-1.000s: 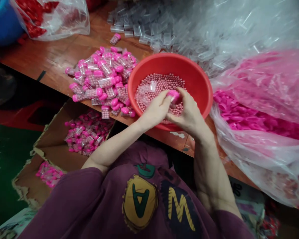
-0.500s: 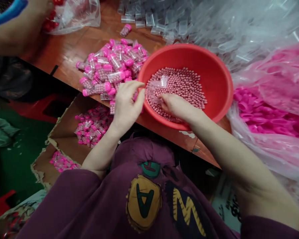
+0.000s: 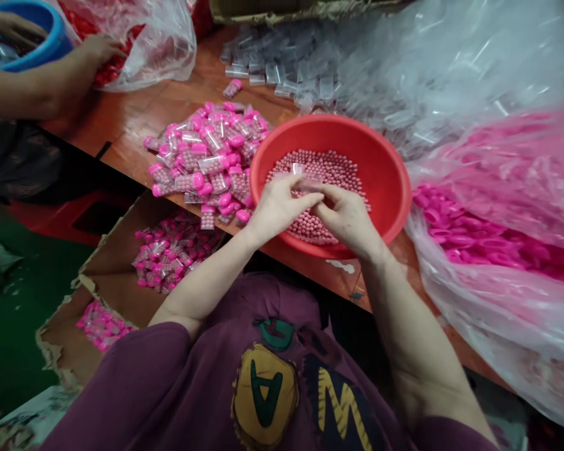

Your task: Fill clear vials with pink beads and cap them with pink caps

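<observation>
Over the near side of a red plastic bowl [image 3: 390,181], my left hand [image 3: 278,203] and my right hand [image 3: 345,216] meet with their fingers closed. A small clear plastic bottle [image 3: 309,183] lies between the fingertips of both hands; its contents are hard to make out. Below them, pink round beads [image 3: 329,164] cover the bottom of the bowl. Another piece of clear plastic [image 3: 297,168] shows just beyond my left fingers. Left of the bowl is a heap of bead-filled bottles with pink caps [image 3: 211,153] on the wooden table [image 3: 136,119].
Clear empty bottles [image 3: 282,69] are piled behind the bowl. A plastic bag [image 3: 479,307] of pink caps [image 3: 470,228] lies at right. Below the table edge, a cardboard box [image 3: 117,263] holds filled bottles. A co-worker's arms [image 3: 51,84] reach near a blue basin [image 3: 59,37].
My right hand has lifted from the beads and come together with my left hand, which has moved right over the bowl. The view has shifted slightly. The co-worker's hand now reaches red pieces.
</observation>
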Action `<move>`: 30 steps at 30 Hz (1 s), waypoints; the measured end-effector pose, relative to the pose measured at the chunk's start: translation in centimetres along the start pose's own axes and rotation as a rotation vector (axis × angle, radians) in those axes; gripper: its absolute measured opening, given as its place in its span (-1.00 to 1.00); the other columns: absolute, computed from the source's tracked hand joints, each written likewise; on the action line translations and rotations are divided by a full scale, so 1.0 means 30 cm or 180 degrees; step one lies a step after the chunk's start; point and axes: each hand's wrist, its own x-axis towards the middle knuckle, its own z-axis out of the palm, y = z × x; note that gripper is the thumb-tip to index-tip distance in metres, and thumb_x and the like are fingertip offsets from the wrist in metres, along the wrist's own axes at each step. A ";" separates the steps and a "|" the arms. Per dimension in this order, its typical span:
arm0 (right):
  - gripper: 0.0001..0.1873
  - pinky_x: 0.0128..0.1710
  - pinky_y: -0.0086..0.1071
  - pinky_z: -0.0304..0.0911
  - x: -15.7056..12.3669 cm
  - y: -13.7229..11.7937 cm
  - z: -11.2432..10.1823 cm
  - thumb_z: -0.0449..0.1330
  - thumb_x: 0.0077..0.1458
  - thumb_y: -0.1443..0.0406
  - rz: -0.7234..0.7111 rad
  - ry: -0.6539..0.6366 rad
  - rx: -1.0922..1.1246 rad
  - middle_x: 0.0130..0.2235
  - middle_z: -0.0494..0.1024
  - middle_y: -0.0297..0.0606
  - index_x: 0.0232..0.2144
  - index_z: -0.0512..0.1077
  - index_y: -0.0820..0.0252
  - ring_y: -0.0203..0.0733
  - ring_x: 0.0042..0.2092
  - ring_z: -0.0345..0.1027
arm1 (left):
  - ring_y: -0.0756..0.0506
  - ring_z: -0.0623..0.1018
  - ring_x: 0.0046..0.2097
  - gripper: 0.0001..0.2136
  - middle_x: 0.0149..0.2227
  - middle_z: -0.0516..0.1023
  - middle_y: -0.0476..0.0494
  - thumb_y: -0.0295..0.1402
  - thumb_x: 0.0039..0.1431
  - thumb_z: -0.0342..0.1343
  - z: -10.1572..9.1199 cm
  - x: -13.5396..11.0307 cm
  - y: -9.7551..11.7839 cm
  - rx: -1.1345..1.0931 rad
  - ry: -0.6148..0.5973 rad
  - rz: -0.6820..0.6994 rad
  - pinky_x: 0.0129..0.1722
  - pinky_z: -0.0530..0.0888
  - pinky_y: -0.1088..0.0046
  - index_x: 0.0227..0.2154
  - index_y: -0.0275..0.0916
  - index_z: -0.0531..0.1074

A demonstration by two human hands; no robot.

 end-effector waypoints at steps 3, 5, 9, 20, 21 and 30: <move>-0.55 0.31 0.05 0.51 -0.041 -0.013 0.006 0.15 0.28 0.31 -0.0070 0.0233 0.0125 0.13 0.78 -0.07 0.13 0.67 0.17 0.08 0.18 0.67 | -0.18 0.66 0.04 -0.69 0.05 0.71 -0.27 -0.35 0.25 0.40 0.049 0.015 0.035 0.0180 -0.0125 0.0141 0.18 0.57 0.26 0.03 -0.31 0.68; -0.57 0.22 0.02 0.56 -0.060 -0.016 -0.009 0.14 0.29 0.32 0.0004 0.0164 0.0104 0.03 0.80 -0.11 0.09 0.67 0.18 0.05 0.07 0.69 | -0.20 0.64 0.10 -0.67 0.10 0.66 -0.29 -0.40 0.23 0.36 0.069 0.025 0.053 0.0445 -0.0200 0.0425 0.22 0.56 0.23 0.05 -0.31 0.67; -0.65 0.11 -0.04 0.57 -0.111 0.005 -0.103 0.17 0.35 0.27 0.0041 0.0029 -0.0196 -0.03 0.80 -0.14 0.04 0.69 0.15 0.02 -0.03 0.68 | -0.24 0.62 0.13 -0.61 0.10 0.68 -0.30 -0.47 0.27 0.24 0.089 0.079 0.053 0.0795 -0.0626 0.0885 0.29 0.51 0.18 0.15 -0.31 0.60; -0.60 -0.17 -0.08 0.54 -0.510 0.396 -0.339 0.31 0.35 0.03 0.1219 0.1976 -0.0180 -0.24 0.75 -0.08 0.06 0.71 0.09 -0.05 -0.29 0.61 | -0.20 0.58 -0.25 -0.78 -0.55 0.43 -0.05 -0.32 0.19 0.29 0.146 0.292 -0.041 0.3025 -0.2829 0.0283 0.04 0.53 0.27 -0.56 -0.16 0.49; -0.59 -0.16 -0.07 0.55 -0.542 0.416 -0.329 0.30 0.33 0.02 0.1349 0.1863 -0.0181 -0.24 0.75 -0.11 0.07 0.70 0.09 -0.05 -0.28 0.61 | -0.20 0.59 -0.24 -0.83 -0.53 0.46 -0.07 -0.35 0.16 0.31 0.154 0.294 -0.038 0.3144 -0.2814 0.0327 0.03 0.53 0.27 -0.53 -0.17 0.54; -0.54 0.09 0.14 0.59 -0.656 0.451 -0.217 0.21 0.34 0.04 0.1660 0.1606 -0.0286 -0.15 0.78 -0.07 0.08 0.70 0.14 0.07 -0.15 0.68 | -0.24 0.71 0.01 -0.66 -0.09 0.74 -0.39 -0.56 0.33 0.06 0.176 0.181 0.054 0.4206 -0.2945 0.1242 0.05 0.56 0.30 -0.07 -0.39 0.75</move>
